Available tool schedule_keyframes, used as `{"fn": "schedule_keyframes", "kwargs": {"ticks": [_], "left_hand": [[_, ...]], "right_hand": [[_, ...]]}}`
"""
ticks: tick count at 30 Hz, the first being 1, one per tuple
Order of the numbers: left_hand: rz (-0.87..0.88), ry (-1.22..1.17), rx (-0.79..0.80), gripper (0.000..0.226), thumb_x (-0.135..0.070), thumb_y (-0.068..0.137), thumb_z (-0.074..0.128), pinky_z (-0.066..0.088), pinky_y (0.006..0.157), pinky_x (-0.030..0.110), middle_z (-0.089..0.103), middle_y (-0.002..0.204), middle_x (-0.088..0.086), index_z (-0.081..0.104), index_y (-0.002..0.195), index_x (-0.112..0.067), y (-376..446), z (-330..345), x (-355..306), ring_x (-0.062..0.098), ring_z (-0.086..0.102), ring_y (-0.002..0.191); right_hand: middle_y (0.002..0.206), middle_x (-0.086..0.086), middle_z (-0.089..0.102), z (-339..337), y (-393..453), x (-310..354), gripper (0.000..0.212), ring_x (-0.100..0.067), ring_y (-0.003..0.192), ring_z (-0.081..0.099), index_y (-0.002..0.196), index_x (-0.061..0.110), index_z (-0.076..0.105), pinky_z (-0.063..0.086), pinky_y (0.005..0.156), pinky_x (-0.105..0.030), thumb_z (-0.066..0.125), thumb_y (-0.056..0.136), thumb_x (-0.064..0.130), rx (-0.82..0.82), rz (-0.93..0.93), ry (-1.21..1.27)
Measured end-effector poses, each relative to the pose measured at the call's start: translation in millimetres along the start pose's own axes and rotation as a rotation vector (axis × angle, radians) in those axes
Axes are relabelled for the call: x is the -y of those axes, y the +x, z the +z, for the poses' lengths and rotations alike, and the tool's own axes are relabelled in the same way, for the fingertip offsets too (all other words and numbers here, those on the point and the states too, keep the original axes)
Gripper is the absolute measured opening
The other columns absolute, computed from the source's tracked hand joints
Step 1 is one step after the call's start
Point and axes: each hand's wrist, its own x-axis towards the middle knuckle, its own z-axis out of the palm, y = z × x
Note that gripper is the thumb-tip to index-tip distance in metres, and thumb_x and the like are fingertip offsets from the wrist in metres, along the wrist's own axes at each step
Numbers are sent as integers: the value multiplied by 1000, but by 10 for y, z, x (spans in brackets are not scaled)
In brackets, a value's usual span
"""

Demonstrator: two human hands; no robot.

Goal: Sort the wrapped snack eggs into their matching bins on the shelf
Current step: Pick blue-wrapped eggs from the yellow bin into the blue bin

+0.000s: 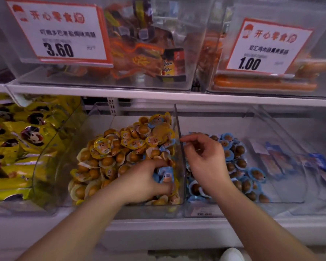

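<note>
Curled fingers of the left hand [149, 179] make a grip that closes on a cluster of blue-wrapped eggs [166, 175] lying among the yellow-wrapped eggs [120, 149], low at the right wall of the yellow bin [64, 147]. Those blue eggs sit right under the fingertips, touching them, against the clear divider [179, 140] that separates the two bins. Further left on the shelf [158, 97], a bin of yellow snack bags [17, 144] fills the corner. Right of the divider, the right hand [205, 159] hovers over the blue bin [290, 194] with fingers loosely curled, thumb and forefinger nearly together near the divider's top edge; whether they pinch anything cannot be told. Blue-wrapped eggs in the blue bin [241, 166] lie beneath and beside this hand. Flat blue packets [279, 162] lie toward the shelf's right edge.
</note>
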Motion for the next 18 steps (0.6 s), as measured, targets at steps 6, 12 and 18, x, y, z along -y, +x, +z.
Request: {"fn": "schedule_keyframes", "kwargs": {"ticks": [6,12,18], "left_hand": [[-14,-535,-26,7,-13,90,70,40,45,19,66,65,-7,65,87,-16,-82,-187,-42,5,53,45],[-276,-1009,-246,22,-22,84,70,27,36,16,75,84,10,64,102,-10,-204,-404,-28,15,41,38],[-251,-1376,-196,31,-16,80,67,50,53,28,73,98,15,73,109,-5,-411,-572,16,28,69,71]], "right_hand": [[69,8,70,-10,-24,100,23,-15,48,58,87,31,71,44,41,-31,62,91,11,-49,-11,-9],[83,14,70,59,-100,409,24,-4,75,67,89,36,70,47,60,-10,59,86,14,-106,-209,4],[86,7,73,400,-174,642,23,-7,81,70,98,29,73,54,68,-16,64,90,10,168,36,92]]}}
